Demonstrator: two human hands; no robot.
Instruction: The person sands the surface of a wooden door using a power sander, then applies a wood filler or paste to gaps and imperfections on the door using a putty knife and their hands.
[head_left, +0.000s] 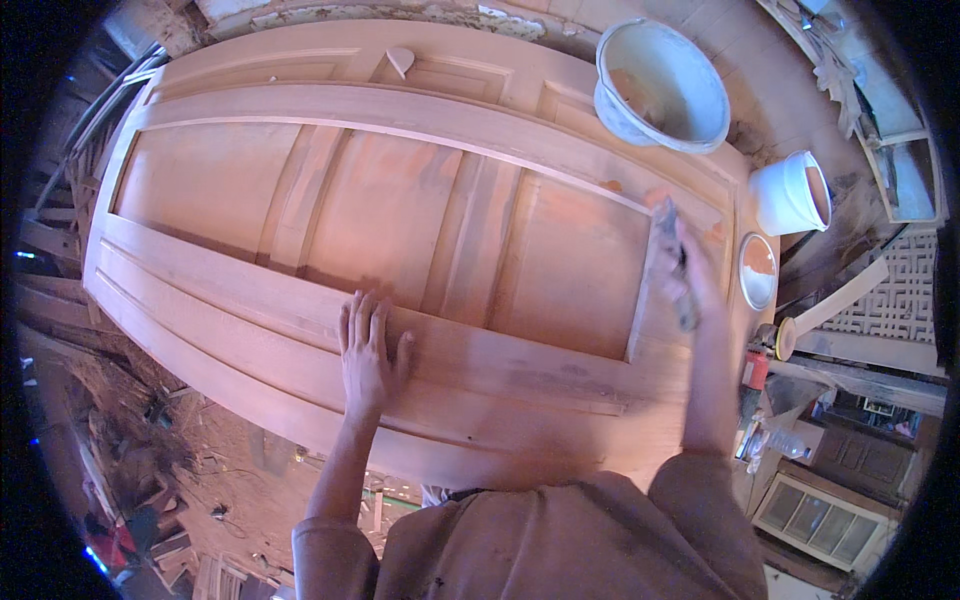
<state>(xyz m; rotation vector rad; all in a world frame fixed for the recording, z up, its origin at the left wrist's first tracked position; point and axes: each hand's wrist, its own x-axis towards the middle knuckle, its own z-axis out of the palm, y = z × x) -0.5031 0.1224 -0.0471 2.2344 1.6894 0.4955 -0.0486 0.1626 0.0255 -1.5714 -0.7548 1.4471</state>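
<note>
A long wooden panel door (250, 268) lies flat before me, with three recessed panels and patches of darker and orange-pink coating. My left hand (368, 345) rests with fingers apart on its near rail. At the right end of the door, my right hand (690, 262) is closed around a paintbrush (666, 218), slightly smeared by motion. The bristles point away from me, close to the end rail; whether they touch it I cannot tell. Under this door lies another panelled door (350, 40), showing along the far side.
A large white basin (606, 85) stands at the far right, with a white bucket (782, 200) and a round dish (747, 285) of orange-brown matter nearby. A red power tool (755, 370) and a plastic bottle (788, 442) are further right. Wood scraps (220, 575) litter the floor.
</note>
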